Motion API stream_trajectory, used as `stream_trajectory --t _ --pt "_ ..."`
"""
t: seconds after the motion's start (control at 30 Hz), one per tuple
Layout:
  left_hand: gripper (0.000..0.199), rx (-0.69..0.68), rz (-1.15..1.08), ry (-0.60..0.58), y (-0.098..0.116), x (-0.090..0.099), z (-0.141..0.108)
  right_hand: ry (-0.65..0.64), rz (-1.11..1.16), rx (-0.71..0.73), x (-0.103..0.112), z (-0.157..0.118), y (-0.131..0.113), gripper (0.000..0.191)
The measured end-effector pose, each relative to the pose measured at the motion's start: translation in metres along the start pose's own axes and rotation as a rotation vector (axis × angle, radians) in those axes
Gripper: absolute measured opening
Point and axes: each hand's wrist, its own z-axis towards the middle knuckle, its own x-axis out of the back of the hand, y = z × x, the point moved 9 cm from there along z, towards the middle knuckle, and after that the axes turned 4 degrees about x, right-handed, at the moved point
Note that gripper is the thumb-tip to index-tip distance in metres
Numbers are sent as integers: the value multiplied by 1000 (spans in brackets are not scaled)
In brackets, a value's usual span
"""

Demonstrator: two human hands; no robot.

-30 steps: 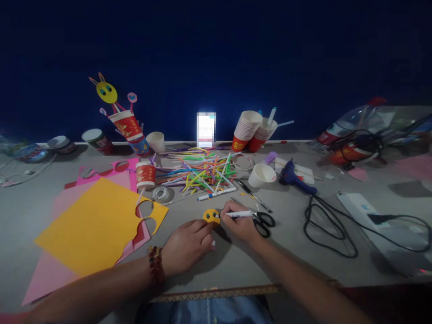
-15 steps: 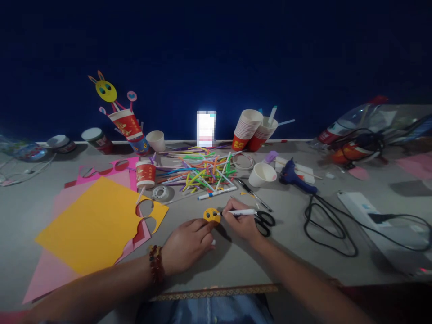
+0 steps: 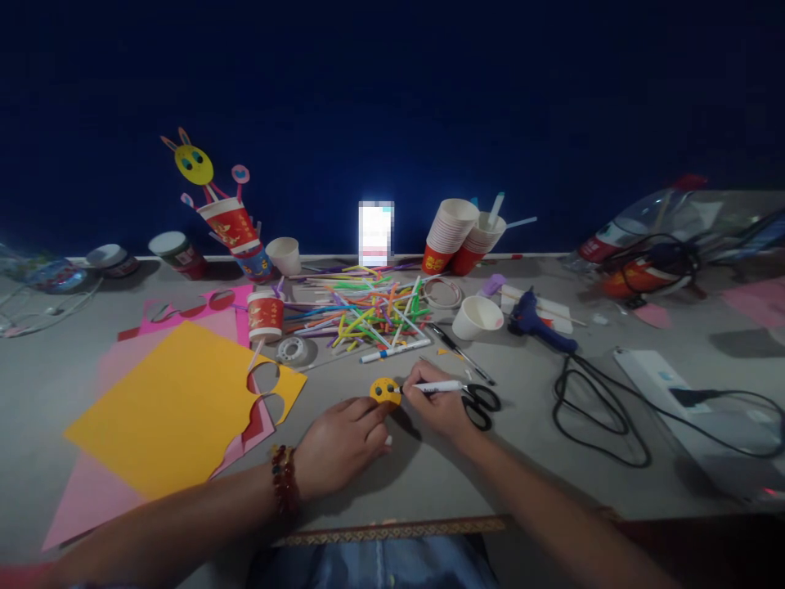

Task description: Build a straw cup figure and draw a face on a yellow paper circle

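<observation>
My right hand (image 3: pixel 438 402) is closed round a white marker (image 3: pixel 434 386). Its dark tip touches a small yellow paper circle (image 3: pixel 380 399) that carries two dark eye spots. From the left, my left hand (image 3: pixel 347 442) presses the circle's lower edge onto the table with bent fingers. A small white piece (image 3: pixel 388 441), perhaps the marker's cap, shows under those fingers. Black-handled scissors (image 3: pixel 484 397) lie right behind my right hand, their blades hidden by it. A second white marker (image 3: pixel 392 352) and a black pen (image 3: pixel 463 354) rest beyond the circle.
Yellow cardstock (image 3: pixel 165 409) with cut-outs lies over pink sheets at left. Colourful straws (image 3: pixel 368 311) are heaped centrally. Behind stand stacked paper cups (image 3: pixel 450 229) and a cup figure (image 3: pixel 230 225). At right are a blue glue gun (image 3: pixel 540 323), its looping cord and a power strip (image 3: pixel 662 393).
Almost nothing differs. The marker tip stays at the right eye spot, with only a very slight shift of the marker in my right hand. My left hand keeps its place.
</observation>
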Motion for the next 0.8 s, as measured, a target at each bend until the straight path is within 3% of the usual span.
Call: stream_trajectory --t 0.23,0.8 --pt "20 -4 9 10 0 0 0 76 27 -24 6 -1 2 17" --pt "17 -5 -30 29 -1 0 -1 29 -16 12 2 1 0 15"
